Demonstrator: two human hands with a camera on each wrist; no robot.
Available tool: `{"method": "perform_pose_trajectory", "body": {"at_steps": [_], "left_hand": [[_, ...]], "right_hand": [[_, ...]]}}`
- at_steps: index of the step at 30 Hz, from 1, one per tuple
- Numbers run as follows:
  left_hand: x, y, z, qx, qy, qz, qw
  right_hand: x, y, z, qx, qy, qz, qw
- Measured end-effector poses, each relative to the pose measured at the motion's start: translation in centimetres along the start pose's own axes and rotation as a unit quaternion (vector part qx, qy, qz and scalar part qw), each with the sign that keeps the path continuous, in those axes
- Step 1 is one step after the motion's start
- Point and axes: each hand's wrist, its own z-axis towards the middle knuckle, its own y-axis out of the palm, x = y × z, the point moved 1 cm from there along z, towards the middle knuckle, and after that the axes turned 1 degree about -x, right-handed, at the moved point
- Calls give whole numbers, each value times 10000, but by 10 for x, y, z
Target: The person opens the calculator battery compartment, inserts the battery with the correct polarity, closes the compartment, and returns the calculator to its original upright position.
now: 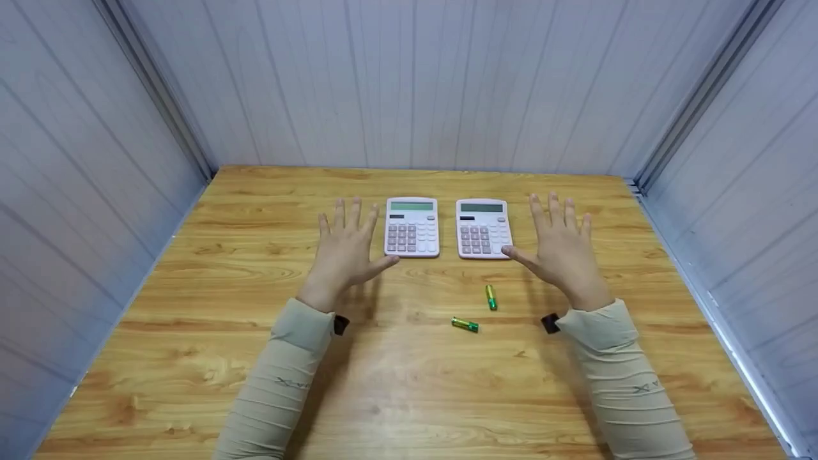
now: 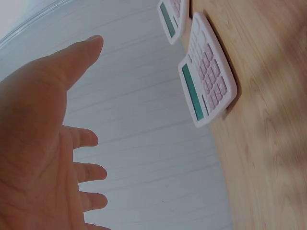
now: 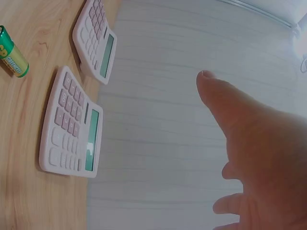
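Two pale pink calculators lie side by side on the wooden table: a left calculator (image 1: 412, 228) and a right calculator (image 1: 484, 230). My left hand (image 1: 345, 252) is spread, palm down, above the table just left of the left calculator, holding nothing. To the right of the other calculator, my right hand (image 1: 565, 255) is likewise spread in the air, its thumb overlapping that calculator's corner in the head view. Nearer me lie two green-and-gold batteries, one battery (image 1: 491, 298) pointing away and another battery (image 1: 464, 324) lying more crosswise. The right wrist view shows one battery (image 3: 14, 53) close up.
The wooden table (image 1: 409, 396) is bounded by a pale panelled back wall (image 1: 409, 83) and by side walls at left (image 1: 77, 191) and right (image 1: 754, 166). Small dark devices sit at both wrists, below the beige sleeves (image 1: 275, 383).
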Motion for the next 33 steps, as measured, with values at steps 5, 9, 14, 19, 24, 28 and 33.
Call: {"method": "perform_pose_trajectory", "body": {"at_steps": [5,9,14,19,24,28,33], "left_hand": [[-3,-2,2,16,-1,-92,10000],[-7,-2,4,57,7,-277,9996],[-9,-3,5,-62,-7,-468,9989],[-11,-5,6,-137,28,-682,9976],[-13,-5,6,-124,50,-881,9960],[-14,-7,6,-96,47,-1012,9948],[-15,-9,9,6,46,-1102,9939]], "right_hand": [[-2,-3,2,154,-167,-30,9997],[-4,-6,3,312,-320,-152,9989],[-7,-8,5,313,-454,-252,9982],[-8,-9,8,327,-581,-213,9975],[-8,-8,11,416,-707,-113,9966],[-9,-6,13,414,-790,23,9960],[-11,-5,16,416,-875,136,9952]]}}
